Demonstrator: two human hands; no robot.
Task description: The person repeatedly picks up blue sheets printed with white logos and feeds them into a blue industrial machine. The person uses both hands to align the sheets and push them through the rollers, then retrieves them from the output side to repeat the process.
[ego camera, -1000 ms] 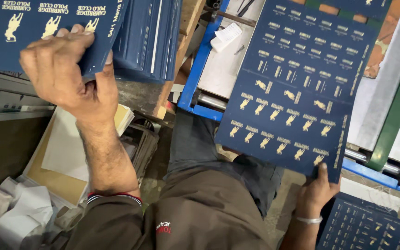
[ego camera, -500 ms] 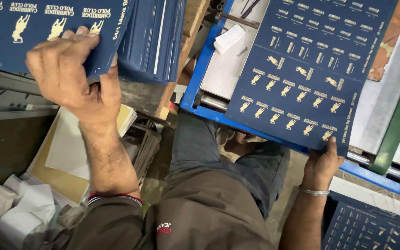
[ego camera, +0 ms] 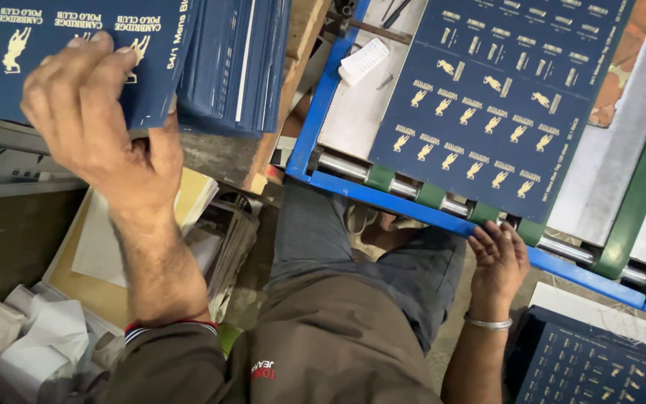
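My left hand (ego camera: 99, 127) grips the near corner of a dark blue printed sheet (ego camera: 46, 52) with gold figures, held at the upper left. My right hand (ego camera: 496, 258) holds the near edge of another dark blue sheet (ego camera: 487, 97) covered in rows of small gold figures. That sheet lies on a blue-framed machine bed (ego camera: 323, 97), over a steel roller (ego camera: 345, 166) with green rings. My lap in grey trousers and a brown shirt fills the bottom centre.
A stack of blue sheets (ego camera: 237, 67) rests on a wooden block beside the machine. More printed blue sheets (ego camera: 600, 366) lie at the bottom right. Card, paper and white scraps (ego camera: 31, 344) crowd the lower left. A green bar (ego camera: 644, 172) crosses the machine's right side.
My right hand has pushed the gold-printed sheet up and away onto the machine bed, its near edge now at the roller. My left hand has kept its hold on the other sheet.
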